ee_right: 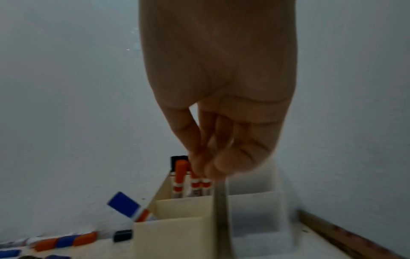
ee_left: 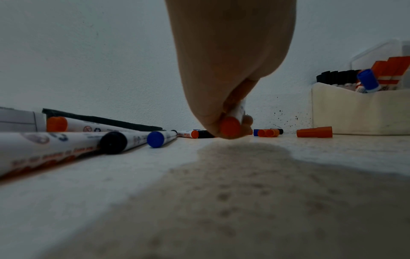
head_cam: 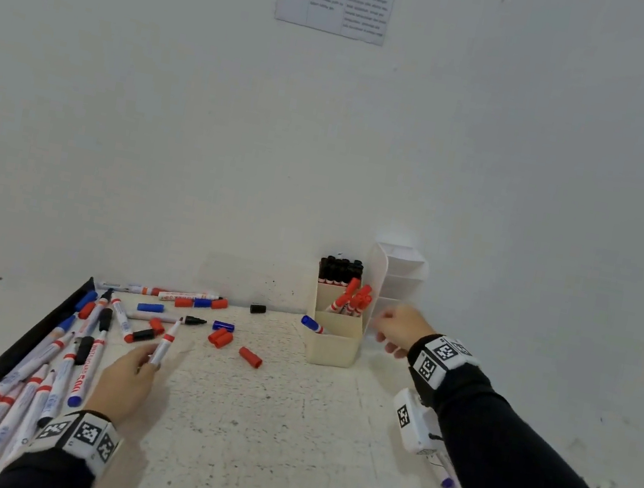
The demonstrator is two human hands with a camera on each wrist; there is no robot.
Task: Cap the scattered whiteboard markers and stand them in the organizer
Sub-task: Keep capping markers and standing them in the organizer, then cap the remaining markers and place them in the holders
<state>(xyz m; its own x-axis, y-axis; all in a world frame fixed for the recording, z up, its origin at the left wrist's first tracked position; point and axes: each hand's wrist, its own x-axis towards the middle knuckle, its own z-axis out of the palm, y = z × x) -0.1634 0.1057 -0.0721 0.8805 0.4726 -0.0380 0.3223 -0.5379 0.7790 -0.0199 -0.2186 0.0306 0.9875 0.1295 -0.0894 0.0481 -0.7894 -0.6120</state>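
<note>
My left hand (head_cam: 151,360) pinches an uncapped red marker (head_cam: 166,341) by its rear end, tip pointing away, low over the table; the left wrist view shows its red end (ee_left: 230,127) between my fingertips. Loose red caps (head_cam: 250,357) (head_cam: 220,337) lie just beyond it. The cream organizer (head_cam: 333,343) stands by the wall with black-capped markers (head_cam: 339,270) at the back, red-capped ones (head_cam: 356,298) in the middle and one blue-capped marker (head_cam: 312,324) leaning in front. My right hand (head_cam: 384,335) hovers at its right side, fingers loosely curled and holding nothing (ee_right: 213,168).
Several uncapped markers (head_cam: 48,368) are piled along the dark strip (head_cam: 37,332) at the table's left edge. Blue caps (head_cam: 150,307) (head_cam: 223,326) and a black cap (head_cam: 258,309) lie scattered. A white organizer (head_cam: 396,273) stands behind the cream one. A marker (head_cam: 446,483) lies under my right forearm.
</note>
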